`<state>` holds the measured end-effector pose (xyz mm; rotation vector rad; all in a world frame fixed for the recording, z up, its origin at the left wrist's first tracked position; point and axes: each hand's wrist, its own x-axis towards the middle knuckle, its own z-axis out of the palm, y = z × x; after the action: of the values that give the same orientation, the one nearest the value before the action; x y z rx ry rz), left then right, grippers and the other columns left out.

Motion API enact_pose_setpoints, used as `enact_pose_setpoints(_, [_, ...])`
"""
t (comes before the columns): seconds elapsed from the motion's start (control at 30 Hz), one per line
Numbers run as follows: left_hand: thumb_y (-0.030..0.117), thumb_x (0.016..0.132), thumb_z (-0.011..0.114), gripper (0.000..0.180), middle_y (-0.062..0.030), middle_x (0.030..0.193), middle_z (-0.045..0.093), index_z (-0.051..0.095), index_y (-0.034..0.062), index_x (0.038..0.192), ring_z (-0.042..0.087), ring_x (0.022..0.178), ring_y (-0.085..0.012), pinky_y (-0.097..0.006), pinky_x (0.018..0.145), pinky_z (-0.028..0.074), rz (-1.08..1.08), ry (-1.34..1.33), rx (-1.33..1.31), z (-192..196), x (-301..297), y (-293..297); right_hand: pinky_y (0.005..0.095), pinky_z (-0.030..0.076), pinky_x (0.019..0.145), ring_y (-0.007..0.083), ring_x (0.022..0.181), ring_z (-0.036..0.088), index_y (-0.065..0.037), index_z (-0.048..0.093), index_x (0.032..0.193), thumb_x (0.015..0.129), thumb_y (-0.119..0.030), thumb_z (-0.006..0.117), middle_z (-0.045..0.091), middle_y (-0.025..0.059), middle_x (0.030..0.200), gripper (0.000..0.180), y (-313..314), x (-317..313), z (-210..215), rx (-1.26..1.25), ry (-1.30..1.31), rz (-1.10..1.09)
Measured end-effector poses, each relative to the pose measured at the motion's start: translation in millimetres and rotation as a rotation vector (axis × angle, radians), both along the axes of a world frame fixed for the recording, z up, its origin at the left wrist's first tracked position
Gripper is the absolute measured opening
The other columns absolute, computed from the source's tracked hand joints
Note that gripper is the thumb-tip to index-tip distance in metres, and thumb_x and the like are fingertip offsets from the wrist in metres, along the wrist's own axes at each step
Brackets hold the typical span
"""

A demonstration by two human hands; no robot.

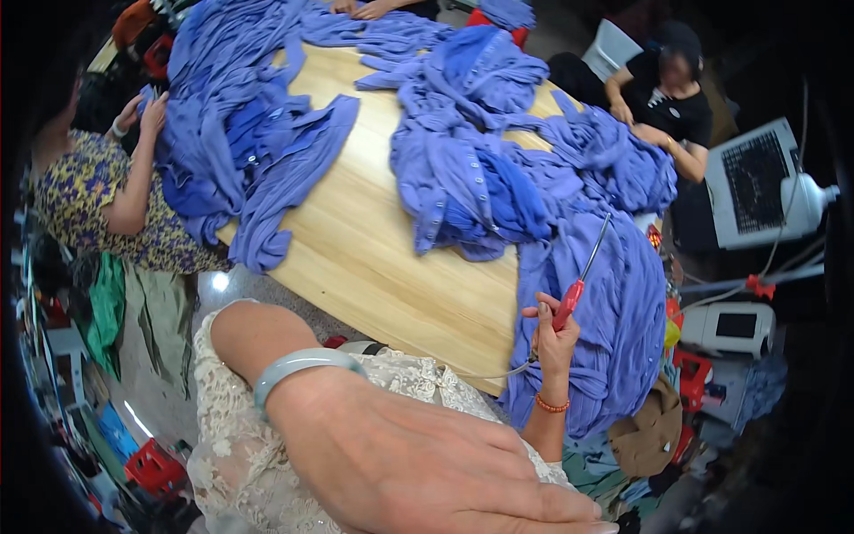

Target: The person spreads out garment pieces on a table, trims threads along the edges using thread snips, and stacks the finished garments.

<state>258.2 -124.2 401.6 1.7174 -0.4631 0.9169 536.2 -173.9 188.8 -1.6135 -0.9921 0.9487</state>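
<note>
My left hand (409, 445) is raised close to the camera with its back showing and fingers stretched out, holding nothing I can see. A pale bangle (307, 363) circles that wrist. Over the right side of the table, my right hand (555, 343) is wrapped round the red handle of a soldering iron (569, 303). Its long thin metal shaft points up and away, over a heap of blue-violet knit garments (614, 311). What looks like its cord trails from below the hand. Farther in lies another pile of blue-violet buttoned garments (458, 169).
The wooden table (382, 258) has a curved near edge. More blue-violet garments (231, 133) cover its left side. A person in a patterned top (124, 205) handles cloth there; another in black (672, 107) works far right. Red stools (156, 467) and white machines (729, 329) stand around.
</note>
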Motion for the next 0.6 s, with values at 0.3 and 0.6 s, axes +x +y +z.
enact_pose_setpoints(0.3, [0.006, 0.1, 0.042, 0.028, -0.0297, 0.128, 0.054, 0.059, -0.0048, 0.12, 0.06, 0.107, -0.0392, -0.049, 0.096, 0.045, -0.193, 0.112, 0.048, -5, -59, 63, 0.0209, 0.039, 0.051, 0.0023, 0.055, 0.05, 0.001, 0.066, 0.108, 0.096, -0.012, 0.058, 0.071, 0.0053, 0.076, 0.019, 21, -38, -18, -0.101, -0.079, 0.009])
enact_pose_setpoints(0.6, [0.013, 0.077, 0.072, 0.059, -0.0165, 0.131, 0.053, 0.052, 0.0085, 0.133, 0.05, 0.122, -0.0345, -0.043, 0.099, 0.041, 0.8, 0.613, 0.406, -199, 36, 198, 0.0258, 0.048, 0.067, 0.0111, 0.074, 0.066, 0.002, 0.066, 0.107, 0.095, -0.012, 0.059, 0.071, 0.0097, 0.077, 0.02, 5, -45, -40, -0.181, -0.126, -0.153])
